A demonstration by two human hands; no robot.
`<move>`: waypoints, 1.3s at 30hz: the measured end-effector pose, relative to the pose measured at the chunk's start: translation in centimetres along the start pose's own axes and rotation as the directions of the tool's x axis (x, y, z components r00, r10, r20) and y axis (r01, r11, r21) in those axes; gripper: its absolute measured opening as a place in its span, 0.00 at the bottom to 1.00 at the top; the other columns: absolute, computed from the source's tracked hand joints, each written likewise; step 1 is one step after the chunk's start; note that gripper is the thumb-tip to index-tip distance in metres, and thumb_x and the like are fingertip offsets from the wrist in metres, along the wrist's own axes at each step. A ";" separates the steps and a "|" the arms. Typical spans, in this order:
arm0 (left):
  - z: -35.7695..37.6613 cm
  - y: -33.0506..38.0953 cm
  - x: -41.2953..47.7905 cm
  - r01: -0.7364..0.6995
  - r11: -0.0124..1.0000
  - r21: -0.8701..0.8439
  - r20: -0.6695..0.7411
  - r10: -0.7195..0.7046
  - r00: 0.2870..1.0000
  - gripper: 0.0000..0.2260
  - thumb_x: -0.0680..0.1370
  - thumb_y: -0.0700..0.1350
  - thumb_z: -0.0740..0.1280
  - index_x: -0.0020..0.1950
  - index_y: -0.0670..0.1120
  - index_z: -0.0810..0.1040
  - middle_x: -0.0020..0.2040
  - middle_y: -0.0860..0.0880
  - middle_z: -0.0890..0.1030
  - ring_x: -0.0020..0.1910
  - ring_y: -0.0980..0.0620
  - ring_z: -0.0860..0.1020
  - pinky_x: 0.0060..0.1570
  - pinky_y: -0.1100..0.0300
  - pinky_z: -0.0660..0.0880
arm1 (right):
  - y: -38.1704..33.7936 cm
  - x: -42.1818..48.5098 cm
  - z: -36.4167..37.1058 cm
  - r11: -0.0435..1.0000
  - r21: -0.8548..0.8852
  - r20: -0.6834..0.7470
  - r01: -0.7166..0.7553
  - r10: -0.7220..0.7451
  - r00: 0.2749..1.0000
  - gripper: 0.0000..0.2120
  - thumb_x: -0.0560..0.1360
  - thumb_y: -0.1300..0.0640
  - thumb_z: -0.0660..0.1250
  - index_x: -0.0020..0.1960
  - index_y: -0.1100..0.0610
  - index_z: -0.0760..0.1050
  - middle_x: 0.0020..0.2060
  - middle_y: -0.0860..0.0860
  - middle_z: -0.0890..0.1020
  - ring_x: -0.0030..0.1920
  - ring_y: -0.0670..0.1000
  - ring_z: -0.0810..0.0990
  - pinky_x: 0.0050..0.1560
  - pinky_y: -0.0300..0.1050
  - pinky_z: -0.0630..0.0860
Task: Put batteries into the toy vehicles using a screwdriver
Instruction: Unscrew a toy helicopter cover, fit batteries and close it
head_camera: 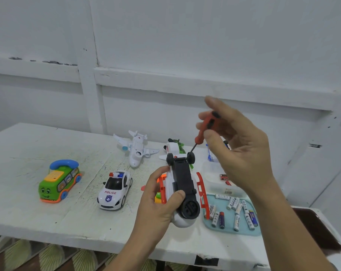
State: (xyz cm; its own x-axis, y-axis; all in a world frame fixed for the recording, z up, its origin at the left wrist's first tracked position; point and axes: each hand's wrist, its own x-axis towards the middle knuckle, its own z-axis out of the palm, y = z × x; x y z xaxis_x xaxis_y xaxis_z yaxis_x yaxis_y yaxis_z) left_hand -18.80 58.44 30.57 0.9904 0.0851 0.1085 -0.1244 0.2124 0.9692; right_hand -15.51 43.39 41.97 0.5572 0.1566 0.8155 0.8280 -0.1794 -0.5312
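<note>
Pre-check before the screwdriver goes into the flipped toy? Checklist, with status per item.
1. Underside up: ok. The white toy is held with its black base facing up.
2. Toy held firmly: ok. The left hand grips its body, with the thumb on the base.
3. Tool in hand: ok. The right hand pinches the screwdriver by its orange handle.
4. Tip seated in screw: cannot tell. The tip ends by the far wheels, and no screw head can be made out.
5. Batteries within reach: ok. Loose batteries lie on the blue tray beside the toy.
</note>
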 end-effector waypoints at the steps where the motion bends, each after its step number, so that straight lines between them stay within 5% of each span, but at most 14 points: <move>1: 0.0 0.0 0.0 0.003 1.000 -0.001 0.000 -0.003 1.000 0.23 0.75 0.38 0.71 0.58 0.66 0.76 0.51 0.51 0.84 0.47 0.50 0.85 0.41 0.54 0.82 | 0.0 0.0 -0.1 1.000 -0.001 0.002 -0.008 0.008 1.000 0.22 0.75 0.71 0.63 0.66 0.56 0.75 0.53 0.53 0.82 0.51 0.55 0.83 0.54 0.50 0.80; 6: 0.1 0.0 0.1 -0.004 1.000 0.028 0.017 0.004 1.000 0.23 0.75 0.40 0.72 0.59 0.67 0.75 0.53 0.51 0.83 0.51 0.47 0.83 0.48 0.47 0.82 | 0.1 0.3 -0.2 0.998 -0.056 0.012 0.015 -0.014 1.000 0.17 0.72 0.60 0.73 0.59 0.48 0.78 0.51 0.49 0.76 0.47 0.53 0.80 0.49 0.45 0.79; 9: 0.0 0.1 0.1 0.003 1.000 0.013 0.021 -0.003 1.000 0.22 0.75 0.39 0.71 0.58 0.66 0.75 0.50 0.55 0.84 0.49 0.50 0.84 0.45 0.52 0.83 | 0.3 0.3 -0.2 0.999 -0.034 0.009 -0.006 0.007 1.000 0.21 0.73 0.66 0.71 0.62 0.49 0.77 0.46 0.54 0.78 0.46 0.57 0.82 0.51 0.48 0.79; 13: 0.1 0.2 0.1 0.023 1.000 0.000 0.028 -0.023 0.999 0.22 0.76 0.38 0.71 0.59 0.64 0.75 0.49 0.57 0.84 0.48 0.51 0.84 0.45 0.52 0.83 | 0.4 0.2 -0.3 0.999 0.002 0.027 -0.037 0.036 0.999 0.21 0.75 0.71 0.61 0.64 0.55 0.75 0.54 0.52 0.80 0.50 0.54 0.83 0.51 0.47 0.80; 18: 0.1 0.3 0.2 0.019 1.000 -0.008 0.030 -0.019 0.999 0.22 0.76 0.38 0.71 0.60 0.63 0.75 0.48 0.57 0.84 0.47 0.50 0.85 0.40 0.58 0.81 | 0.5 0.3 -0.2 0.999 -0.039 0.021 -0.024 0.025 0.999 0.19 0.72 0.66 0.72 0.57 0.47 0.78 0.47 0.55 0.77 0.46 0.52 0.81 0.48 0.48 0.79; 24: 0.3 0.2 0.5 0.021 1.000 -0.008 0.016 -0.021 1.000 0.22 0.75 0.40 0.72 0.56 0.68 0.76 0.52 0.51 0.82 0.47 0.50 0.84 0.40 0.55 0.81 | 0.8 0.0 -0.4 0.997 0.029 0.051 -0.066 0.064 0.997 0.24 0.75 0.71 0.60 0.66 0.51 0.74 0.52 0.50 0.81 0.52 0.56 0.82 0.52 0.52 0.80; 29: 0.5 0.3 0.7 0.016 1.000 -0.008 0.020 -0.016 1.000 0.21 0.75 0.42 0.72 0.56 0.69 0.76 0.51 0.52 0.82 0.46 0.50 0.84 0.39 0.57 0.80 | 0.8 0.2 -0.5 0.997 -0.072 0.042 -0.016 0.019 0.999 0.19 0.72 0.63 0.72 0.59 0.47 0.78 0.47 0.50 0.76 0.47 0.51 0.79 0.48 0.40 0.77; 36: 0.6 0.2 1.0 0.043 0.999 -0.019 0.023 -0.043 0.999 0.21 0.75 0.40 0.72 0.58 0.66 0.76 0.45 0.57 0.83 0.45 0.50 0.84 0.37 0.60 0.78 | 0.8 0.0 -0.4 1.000 -0.001 0.067 -0.029 0.029 0.997 0.24 0.74 0.72 0.64 0.65 0.51 0.74 0.53 0.49 0.82 0.52 0.54 0.83 0.54 0.50 0.79; 39: 0.5 0.3 1.0 0.052 0.999 -0.012 0.027 -0.052 0.998 0.21 0.75 0.41 0.72 0.59 0.65 0.76 0.44 0.58 0.83 0.44 0.51 0.84 0.36 0.61 0.78 | 0.6 0.2 -0.2 0.999 -0.053 0.074 -0.004 0.008 0.997 0.22 0.73 0.68 0.68 0.62 0.49 0.77 0.53 0.50 0.78 0.49 0.54 0.81 0.52 0.47 0.78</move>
State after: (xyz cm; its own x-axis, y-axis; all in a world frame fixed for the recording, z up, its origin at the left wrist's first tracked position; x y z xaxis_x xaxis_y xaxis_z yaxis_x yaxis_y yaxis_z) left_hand -17.84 58.09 31.07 0.9968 0.0477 0.0638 -0.0731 0.2281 0.9709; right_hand -14.92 43.07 41.82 0.5668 0.2261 0.7922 0.8213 -0.2312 -0.5216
